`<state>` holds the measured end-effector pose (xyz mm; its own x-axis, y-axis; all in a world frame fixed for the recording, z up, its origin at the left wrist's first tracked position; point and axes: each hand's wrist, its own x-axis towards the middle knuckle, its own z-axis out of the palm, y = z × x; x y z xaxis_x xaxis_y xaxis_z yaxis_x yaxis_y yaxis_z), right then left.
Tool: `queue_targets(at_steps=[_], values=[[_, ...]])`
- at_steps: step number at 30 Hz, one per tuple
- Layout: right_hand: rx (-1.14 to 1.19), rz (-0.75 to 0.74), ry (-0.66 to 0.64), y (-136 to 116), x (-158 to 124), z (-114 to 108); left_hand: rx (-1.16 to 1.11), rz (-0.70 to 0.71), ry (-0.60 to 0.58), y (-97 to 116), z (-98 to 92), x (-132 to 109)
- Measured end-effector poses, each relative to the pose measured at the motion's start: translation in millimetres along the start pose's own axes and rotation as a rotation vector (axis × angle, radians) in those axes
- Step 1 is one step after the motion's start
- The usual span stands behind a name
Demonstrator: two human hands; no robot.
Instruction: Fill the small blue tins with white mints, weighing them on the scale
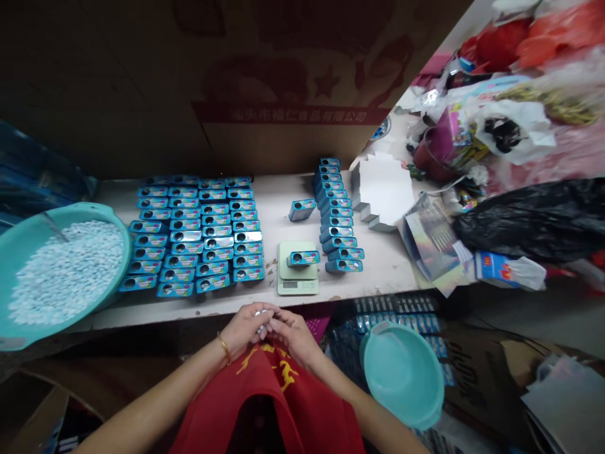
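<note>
White pellets [261, 313] partly hidden within my left hand [243, 328]; cannot count them. My right hand [297, 337]: fingertip grip unclear. Scale [309, 273]: display [290, 285] digits too small to read. Tin [304, 258] on it: small print illegible. Pellet tub [104, 217] cut by left edge; large carton [283, 148], by top edge; black bag [534, 217], by right edge; my forearms [165, 381], by bottom edge.

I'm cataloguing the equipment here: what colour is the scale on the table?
Pale green; the scale shows in the head view.
</note>
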<state>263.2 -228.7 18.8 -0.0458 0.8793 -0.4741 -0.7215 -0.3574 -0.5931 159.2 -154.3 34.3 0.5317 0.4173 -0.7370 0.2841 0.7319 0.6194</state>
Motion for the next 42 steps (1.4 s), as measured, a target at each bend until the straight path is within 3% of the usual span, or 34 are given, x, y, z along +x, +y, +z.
queue_targets(at_steps=[5,11,14,18,20,22,25,29,32,36,39,42], values=[[-0.164,-0.055,0.033,-17,4,7,-0.070,0.049,0.025,9,1.7,3],[-0.489,-0.102,-0.070,-39,8,18,-0.187,0.144,0.093,15,-2.1,7],[-0.869,-0.237,-0.013,-58,20,9,-0.296,0.165,0.092,22,-6.6,10],[-1.645,-0.463,0.276,-95,45,-25,-0.523,0.164,0.016,40,-19.2,10],[-1.965,-0.430,0.287,-110,58,-38,-0.599,0.149,-0.008,46,-29.0,7],[-2.145,-0.386,0.197,-121,72,-41,-0.653,0.142,0.013,49,-40.9,2],[-2.238,-0.466,0.094,-138,100,-23,-0.712,0.124,0.092,45,-61.1,-10],[-2.249,-0.626,0.216,-170,170,18,-0.780,0.110,0.222,30,-85.8,-26],[-2.199,-0.577,0.330,-185,236,35,-0.851,0.098,0.349,16,-97.1,-38],[-2.151,-0.500,0.298,-185,300,36,-0.940,0.041,0.465,2,-102.0,-49],[-2.143,-0.518,0.239,-189,310,22,-0.946,0.021,0.529,-5,-104.7,-54],[-2.161,-0.503,0.232,-207,288,-8,-0.954,0.016,0.543,-12,-110.8,-57]])
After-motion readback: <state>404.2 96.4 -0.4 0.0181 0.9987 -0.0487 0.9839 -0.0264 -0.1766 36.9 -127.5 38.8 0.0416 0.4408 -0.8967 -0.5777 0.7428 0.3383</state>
